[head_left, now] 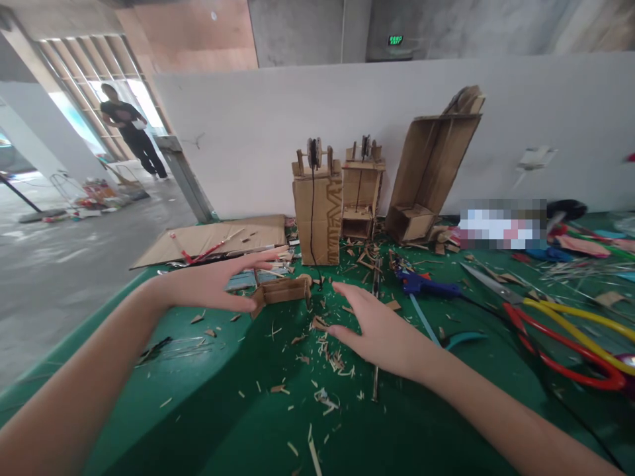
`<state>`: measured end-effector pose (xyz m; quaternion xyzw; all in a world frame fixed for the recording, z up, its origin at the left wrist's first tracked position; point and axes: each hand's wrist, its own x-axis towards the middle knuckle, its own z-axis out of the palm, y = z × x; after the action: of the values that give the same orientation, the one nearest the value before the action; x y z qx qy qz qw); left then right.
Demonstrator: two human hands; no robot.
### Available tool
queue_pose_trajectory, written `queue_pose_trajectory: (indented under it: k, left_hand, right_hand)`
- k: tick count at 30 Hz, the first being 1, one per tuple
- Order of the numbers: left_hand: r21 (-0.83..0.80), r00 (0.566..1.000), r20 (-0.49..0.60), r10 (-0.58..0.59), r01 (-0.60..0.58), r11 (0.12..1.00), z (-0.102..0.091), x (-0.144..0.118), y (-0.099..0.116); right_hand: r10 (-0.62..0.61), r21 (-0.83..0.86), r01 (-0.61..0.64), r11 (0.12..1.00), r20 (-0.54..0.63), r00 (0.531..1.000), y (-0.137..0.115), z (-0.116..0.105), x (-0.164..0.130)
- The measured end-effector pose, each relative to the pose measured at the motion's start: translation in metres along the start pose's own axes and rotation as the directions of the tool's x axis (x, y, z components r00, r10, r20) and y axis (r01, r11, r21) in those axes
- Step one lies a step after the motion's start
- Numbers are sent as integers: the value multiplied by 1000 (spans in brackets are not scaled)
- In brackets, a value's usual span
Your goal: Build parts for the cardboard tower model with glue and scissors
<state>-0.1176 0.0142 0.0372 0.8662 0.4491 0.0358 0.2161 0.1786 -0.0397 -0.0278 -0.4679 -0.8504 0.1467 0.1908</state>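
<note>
My left hand (223,281) reaches in from the left with its fingers apart, right beside a small cardboard piece (282,291) on the green table. Whether its thumb touches that piece I cannot tell. On the other side, my right hand (380,324) hovers over scattered scraps (335,357), thumb and fingers spread, holding nothing. Beyond both hands a tall cardboard box (317,221) stands upright with a spool (314,153) on top, and a dark cord (312,218) hangs down its front. A second, open cardboard box (361,192) with a similar spool stands behind it.
A larger open cardboard box (421,172) leans against the white wall (238,145). To the right lie a blue glue gun (429,285) and large scissors (560,334) with red and yellow handles. A flat cardboard sheet (159,248) lies at left; a person (129,129) stands far off.
</note>
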Motion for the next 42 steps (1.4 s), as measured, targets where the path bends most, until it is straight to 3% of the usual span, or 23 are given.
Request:
queue_pose_trajectory:
  k: [3,7,17,21,31,42]
  left_hand:
    - [44,992,80,-101,98,994,1,-10,-18]
    - [58,978,103,-182,177,983,15,-8,-22]
    - [10,995,-33,-91,92,996,36,1,-31]
    - [11,991,-59,-122,123,992,38,4,-27]
    - [-7,980,-101,-173,173,985,41,5,-24]
    - [7,980,-123,-154,156,988,42,5,-24]
  right_hand:
    - [21,83,-24,996,38,999,1,1,10]
    - [22,192,-35,981,66,998,2,6,29]
    - [-21,233,16,972,18,1000,-8,31,49]
    - [-3,313,15,950,-40,999,-8,38,53]
    - [-16,324,35,945,-60,998,-3,35,58]
    - [10,341,5,940,-44,999,-2,36,60]
